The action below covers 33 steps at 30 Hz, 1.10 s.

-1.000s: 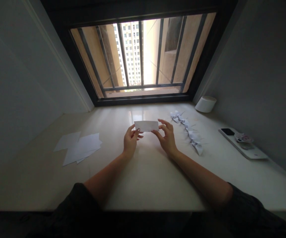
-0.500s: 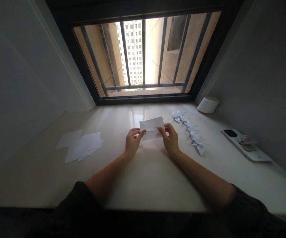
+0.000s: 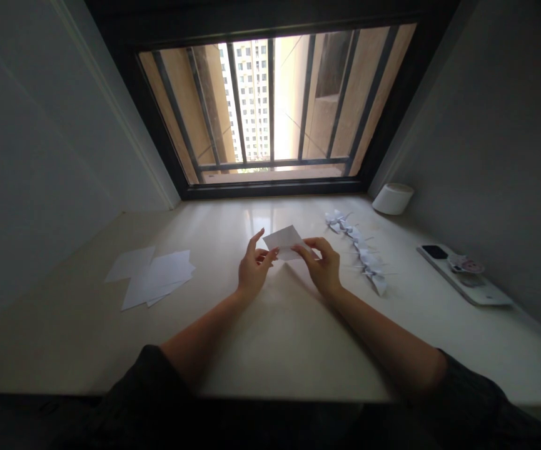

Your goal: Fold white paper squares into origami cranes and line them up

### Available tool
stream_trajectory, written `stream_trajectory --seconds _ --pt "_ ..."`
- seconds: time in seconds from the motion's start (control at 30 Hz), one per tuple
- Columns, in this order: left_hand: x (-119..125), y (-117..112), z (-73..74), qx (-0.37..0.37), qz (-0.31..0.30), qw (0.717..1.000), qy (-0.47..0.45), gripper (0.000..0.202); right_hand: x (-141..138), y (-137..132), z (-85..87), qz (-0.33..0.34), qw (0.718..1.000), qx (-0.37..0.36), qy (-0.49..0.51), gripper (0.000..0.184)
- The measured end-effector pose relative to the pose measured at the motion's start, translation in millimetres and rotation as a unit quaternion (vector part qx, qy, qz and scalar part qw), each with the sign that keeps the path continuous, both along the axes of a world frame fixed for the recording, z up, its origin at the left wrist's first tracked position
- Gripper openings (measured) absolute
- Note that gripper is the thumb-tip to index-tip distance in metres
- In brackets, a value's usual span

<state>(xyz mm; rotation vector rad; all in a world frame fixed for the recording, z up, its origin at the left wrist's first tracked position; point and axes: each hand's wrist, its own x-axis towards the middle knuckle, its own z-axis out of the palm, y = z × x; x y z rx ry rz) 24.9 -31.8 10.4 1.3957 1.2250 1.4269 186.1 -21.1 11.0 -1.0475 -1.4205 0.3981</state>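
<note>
Left hand (image 3: 254, 269) pinches near-left corner of white paper slip (image 3: 285, 242), forefinger lifted; right hand (image 3: 324, 267) grasps slip's right end. Slip held between hands, just above beige worktop (image 3: 270, 350). Loose paper sheets (image 3: 157, 278) lie left of left hand; row of origami cranes (image 3: 357, 247) lies just right of right hand; phone (image 3: 434, 252) farther right.

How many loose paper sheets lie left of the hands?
At least 3: a lone sheet, a pile's top sheet, a lower sheet beneath it. More may be hidden.
</note>
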Motion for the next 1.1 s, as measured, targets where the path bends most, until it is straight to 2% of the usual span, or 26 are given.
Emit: stream_trajectory --seconds 0.17,0.3,0.5,0.6,0.7,0.9,0.97,1.1 --pt "1.2 -1.1 0.6 0.009 -0.038 0.999 -0.003 0.051 3.3 -4.8 3.6 0.018 0.992 0.063 -0.105 0.013" --pt "-0.7 1.7 -1.8 0.016 -0.027 0.999 -0.010 0.030 3.5 -6.6 5.7 0.026 0.992 0.068 -0.099 0.014" --pt "-1.1 2.0 3.9 0.007 0.008 0.999 -0.048 0.030 1.3 0.0 3.4 0.058 0.998 -0.030 0.020 0.032" --pt "-1.3 2.6 5.4 -0.014 0.028 0.998 -0.057 0.034 1.4 6.5 -1.6 0.097 0.985 -0.119 0.077 0.038" --pt "-2.3 4.5 3.7 -0.047 0.045 0.994 -0.086 0.038 1.5 10.8 -6.7 0.128 0.971 -0.177 0.093 0.035" --pt "-5.5 10.2 -2.8 -0.093 0.047 0.982 -0.159 0.043 0.4 11.3 -7.1 0.125 0.959 -0.217 0.131 0.034" --pt "-5.9 10.8 -3.6 -0.098 0.048 0.981 -0.163 0.043 0.2 9.7 -4.1 0.111 0.950 -0.236 0.173 0.035" --pt "-4.3 8.9 -1.0 -0.093 0.053 0.984 -0.139 0.041 1.0 8.3 -0.6 0.115 0.947 -0.223 0.198 0.038"
